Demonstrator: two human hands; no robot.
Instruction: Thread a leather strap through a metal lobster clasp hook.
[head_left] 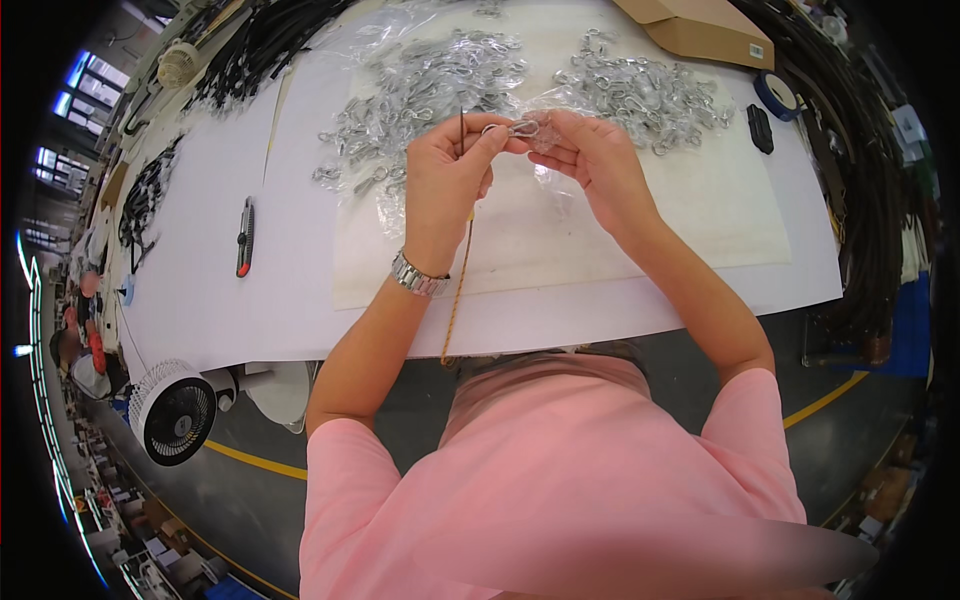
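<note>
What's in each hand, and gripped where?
Left hand: small metal clip, pinched at its left end; thin dark tool between the fingers, grip partly hidden. Right hand: clear plastic at the fingertips; which part, unclear.

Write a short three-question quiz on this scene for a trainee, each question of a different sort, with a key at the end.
1. Which wrist wears the watch?
2. True or false: the left hand pinches a metal clip.
3. Which of these lies nearest the roll of blue tape?
a) the fan
b) the cardboard box
c) the cutter

Key: 1. The left one. 2. True. 3. b, the cardboard box.
</note>
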